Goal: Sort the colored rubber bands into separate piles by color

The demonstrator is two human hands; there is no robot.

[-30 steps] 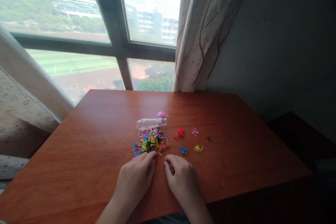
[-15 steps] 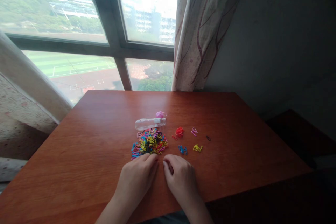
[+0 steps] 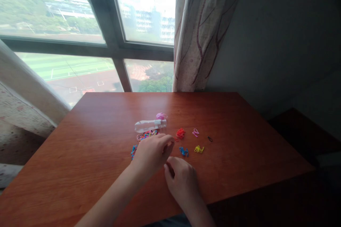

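Note:
My left hand [image 3: 154, 150] is stretched over the mixed heap of small coloured elastic bands [image 3: 147, 135], covering much of it. Its thumb and fingers are closed in a pinch close beside the red bands [image 3: 180, 133]; whatever is between them is too small to make out. My right hand [image 3: 183, 177] rests on the table below, fingers curled together, with their tips hidden. Blue bands [image 3: 183, 151] lie just above it, and yellow bands [image 3: 199, 149] to their right. Further back are pink bands [image 3: 195, 133] and one dark band [image 3: 210, 138].
A clear plastic bottle [image 3: 149, 125] lies on its side behind the heap, with a pink object [image 3: 161, 116] beyond its neck. The brown wooden table [image 3: 87, 142] reaches back to the window and a patterned curtain [image 3: 199, 42].
My left hand has moved up and to the right, from the heap's near edge to beside the red bands. My right hand has stayed in place. The view has shifted slightly.

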